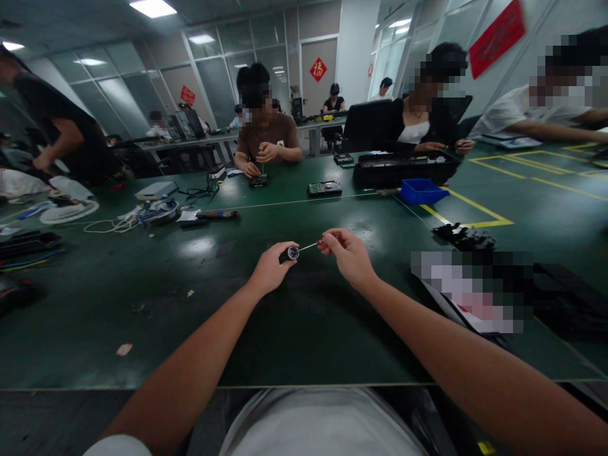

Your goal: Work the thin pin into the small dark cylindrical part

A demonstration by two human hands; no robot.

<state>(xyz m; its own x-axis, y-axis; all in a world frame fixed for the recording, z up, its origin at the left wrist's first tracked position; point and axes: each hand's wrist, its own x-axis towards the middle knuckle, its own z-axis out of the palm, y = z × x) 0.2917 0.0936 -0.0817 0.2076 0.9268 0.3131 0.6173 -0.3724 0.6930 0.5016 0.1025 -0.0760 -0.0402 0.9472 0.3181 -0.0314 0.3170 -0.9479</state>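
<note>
My left hand (272, 268) is closed around a small black cylindrical part (293, 253), whose round end with a pale ring faces right and toward me. In my right hand (349, 253), thumb and fingers pinch the reddish handle of a thin-shafted screwdriver (310, 246). Its metal shaft points left, and the tip meets or lies just in front of the cylinder's round end; exact contact is too small to tell. Both hands are above the green tabletop (313, 342), near the middle of the view. My fingers hide most of the cylinder and the handle.
Ahead are an electric screwdriver (218, 215), a circuit-board device (324, 189) and a blue bin (422, 191). Black parts (463, 237) and a papered folder (437, 297) lie right. Cables (159, 212) and a white fan (69, 210) are left. Co-workers (268, 136) sit across the table.
</note>
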